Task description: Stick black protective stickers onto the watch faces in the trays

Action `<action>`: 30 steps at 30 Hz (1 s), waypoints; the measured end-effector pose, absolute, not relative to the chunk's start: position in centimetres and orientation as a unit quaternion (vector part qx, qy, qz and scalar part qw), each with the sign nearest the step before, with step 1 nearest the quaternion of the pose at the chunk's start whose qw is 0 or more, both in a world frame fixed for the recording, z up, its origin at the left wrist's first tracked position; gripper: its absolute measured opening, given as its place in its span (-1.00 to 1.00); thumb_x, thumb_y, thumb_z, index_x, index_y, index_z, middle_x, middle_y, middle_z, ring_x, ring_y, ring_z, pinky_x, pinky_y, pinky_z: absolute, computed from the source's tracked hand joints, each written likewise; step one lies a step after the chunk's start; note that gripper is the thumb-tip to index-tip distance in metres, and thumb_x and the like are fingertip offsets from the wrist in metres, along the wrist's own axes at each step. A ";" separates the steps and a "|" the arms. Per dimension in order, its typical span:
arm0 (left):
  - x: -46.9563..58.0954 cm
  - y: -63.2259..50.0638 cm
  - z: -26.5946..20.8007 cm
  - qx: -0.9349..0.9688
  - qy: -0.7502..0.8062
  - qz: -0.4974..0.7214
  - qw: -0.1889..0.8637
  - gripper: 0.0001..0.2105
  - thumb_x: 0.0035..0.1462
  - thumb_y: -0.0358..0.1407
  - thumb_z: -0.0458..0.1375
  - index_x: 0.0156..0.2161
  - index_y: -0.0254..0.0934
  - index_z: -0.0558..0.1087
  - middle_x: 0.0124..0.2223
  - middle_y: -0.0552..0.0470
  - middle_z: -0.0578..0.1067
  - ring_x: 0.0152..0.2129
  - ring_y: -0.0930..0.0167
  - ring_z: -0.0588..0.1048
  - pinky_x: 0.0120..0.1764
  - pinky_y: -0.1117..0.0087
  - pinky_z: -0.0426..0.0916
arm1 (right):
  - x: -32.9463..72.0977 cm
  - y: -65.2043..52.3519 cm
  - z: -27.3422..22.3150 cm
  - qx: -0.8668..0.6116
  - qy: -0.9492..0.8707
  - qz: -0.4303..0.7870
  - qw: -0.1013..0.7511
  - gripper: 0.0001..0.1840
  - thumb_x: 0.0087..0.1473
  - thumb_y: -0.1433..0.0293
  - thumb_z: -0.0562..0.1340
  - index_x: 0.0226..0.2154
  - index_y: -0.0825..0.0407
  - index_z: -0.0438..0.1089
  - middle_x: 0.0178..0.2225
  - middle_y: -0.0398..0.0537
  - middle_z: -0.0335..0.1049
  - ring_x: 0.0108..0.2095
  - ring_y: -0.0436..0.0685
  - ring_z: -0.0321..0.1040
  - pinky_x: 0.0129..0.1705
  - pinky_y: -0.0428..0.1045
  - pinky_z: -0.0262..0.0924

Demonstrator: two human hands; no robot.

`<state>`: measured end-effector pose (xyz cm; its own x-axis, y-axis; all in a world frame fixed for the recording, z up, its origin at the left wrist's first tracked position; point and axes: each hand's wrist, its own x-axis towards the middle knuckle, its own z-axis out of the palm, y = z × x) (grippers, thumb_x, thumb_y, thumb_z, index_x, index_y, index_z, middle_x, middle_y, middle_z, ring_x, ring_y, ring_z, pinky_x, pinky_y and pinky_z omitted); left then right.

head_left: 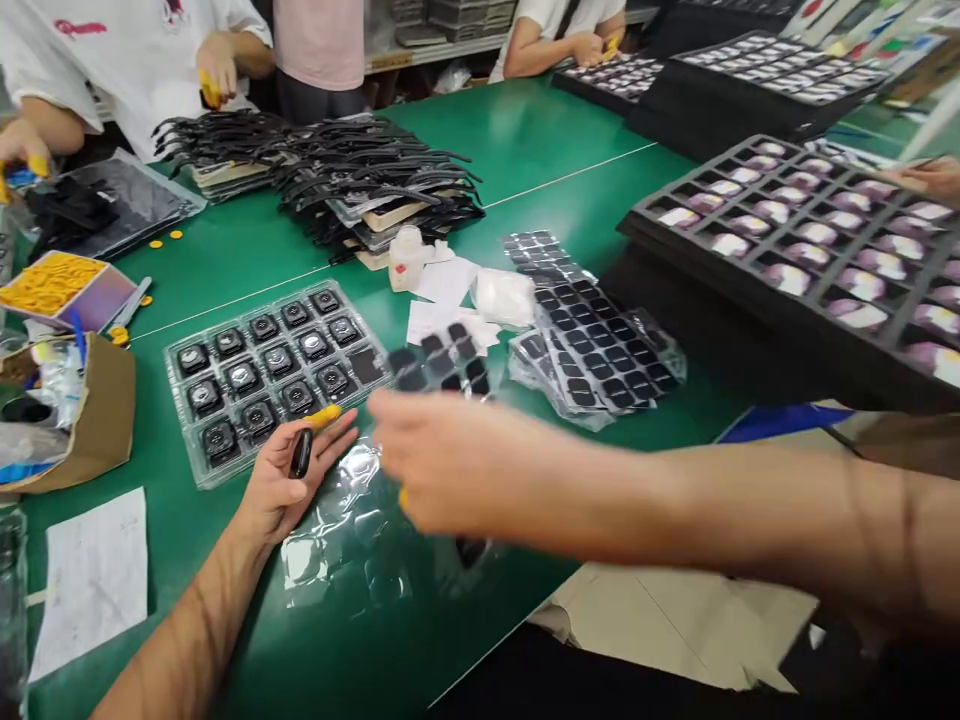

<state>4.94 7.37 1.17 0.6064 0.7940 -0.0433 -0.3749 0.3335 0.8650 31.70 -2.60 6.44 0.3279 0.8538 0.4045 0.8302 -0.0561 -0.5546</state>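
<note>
My left hand (pixel 289 475), palm up with a yellow cot on one finger, holds a small black smartwatch body (pixel 301 454) seen edge-on. It is at the front edge of a clear plastic tray (pixel 184 420) with rows of black watch bodies (pixel 278 359); one pocket at its right end holds no watch. My right hand (pixel 450 460), smeared by motion, is closed on a sheet of black square stickers (pixel 435 362), also blurred; its fingertips are partly hidden. A clear film sheet (pixel 341 540) with square outlines lies under both hands.
More black sticker sheets (pixel 600 345), a white bottle (pixel 406 260) and papers lie beyond. Left are a box of yellow finger cots (pixel 56 285) and a cardboard box (pixel 112 410). Stacked trays (pixel 375 180) stand behind; black foam trays (pixel 810 240) rise at right. Co-workers sit opposite.
</note>
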 end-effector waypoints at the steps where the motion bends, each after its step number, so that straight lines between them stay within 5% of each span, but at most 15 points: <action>1: 4.8 7.4 1.2 0.434 0.216 0.360 0.797 -0.45 -0.35 -0.11 0.68 -0.14 0.12 0.69 0.01 0.15 0.73 0.12 -0.02 0.64 0.20 -0.19 0.52 | 29.1 -2.5 5.8 -0.700 -0.584 0.058 0.407 -0.50 0.37 0.27 0.15 -0.60 0.01 0.40 -0.42 -0.20 0.59 -0.05 -0.02 0.53 -0.12 0.02 0.37; 6: 4.2 7.5 1.2 0.450 0.259 0.255 0.816 -0.46 -0.32 -0.21 0.68 -0.12 -0.04 0.71 -0.09 -0.03 0.75 -0.09 -0.01 0.72 -0.01 -0.07 0.63 | 22.1 -1.7 5.3 -0.555 -0.647 0.202 0.482 -0.44 0.35 0.06 0.13 -0.61 -0.04 0.38 -0.47 -0.38 0.59 -0.17 -0.13 0.58 -0.19 -0.09 0.38; 10: 4.5 7.8 1.1 0.462 0.339 0.230 0.787 -0.50 -0.22 -0.29 0.65 -0.08 -0.17 0.71 -0.04 -0.08 0.74 -0.07 0.10 0.71 0.11 0.01 0.59 | 23.5 -1.4 5.4 -0.362 -0.783 0.302 0.405 -0.82 0.27 0.19 0.32 -0.39 -0.27 0.57 -0.29 -0.44 0.66 -0.08 -0.05 0.62 0.01 0.01 0.50; 12: 4.7 7.8 0.9 0.447 0.364 0.257 0.775 -0.48 -0.23 -0.31 0.65 -0.07 -0.18 0.70 -0.05 -0.06 0.74 -0.07 0.14 0.70 0.14 0.02 0.57 | 25.3 -1.8 4.4 -0.435 -0.743 0.274 0.428 -0.91 0.21 0.27 0.41 -0.22 -0.32 0.62 -0.17 -0.32 0.67 -0.02 0.10 0.63 0.07 0.15 0.56; 15: 5.0 7.6 0.7 0.435 0.380 0.290 0.763 -0.48 -0.26 -0.34 0.65 -0.09 -0.19 0.70 -0.07 -0.06 0.74 -0.07 0.13 0.70 0.09 0.03 0.60 | 27.5 -2.4 1.8 -0.624 -0.542 0.256 0.502 -0.64 0.13 0.22 0.50 0.00 -0.24 0.57 -0.15 -0.07 0.64 -0.14 0.26 0.62 -0.07 0.28 0.61; 17: 5.1 7.3 0.6 0.446 0.376 0.298 0.755 -0.46 -0.27 -0.36 0.65 -0.08 -0.18 0.69 -0.04 -0.06 0.73 -0.07 0.14 0.70 0.04 0.06 0.63 | 28.2 -2.2 0.4 -0.641 -0.446 0.350 0.517 -0.49 0.10 0.12 0.53 0.07 -0.21 0.49 -0.21 -0.05 0.61 -0.25 0.24 0.59 -0.19 0.23 0.60; 20: 5.2 6.9 0.5 0.484 0.362 0.301 0.737 -0.44 -0.28 -0.38 0.65 -0.06 -0.18 0.69 -0.02 -0.07 0.72 -0.13 0.21 0.70 -0.01 0.14 0.65 | 28.5 -1.2 -0.4 -0.604 -0.383 0.442 0.542 -0.53 0.10 0.07 0.51 -0.02 -0.16 0.46 -0.25 -0.11 0.60 -0.33 0.13 0.56 -0.23 0.11 0.57; 30: 5.6 6.2 0.2 0.621 0.399 0.348 0.578 -0.49 -0.19 -0.29 0.62 -0.04 -0.19 0.72 -0.17 -0.06 0.69 -0.26 0.28 0.68 -0.15 0.24 0.66 | 27.7 -1.1 -0.4 -0.614 -0.471 0.219 0.595 -0.87 0.18 0.24 0.47 -0.19 -0.16 0.63 -0.14 -0.08 0.66 -0.12 0.18 0.63 -0.06 0.15 0.63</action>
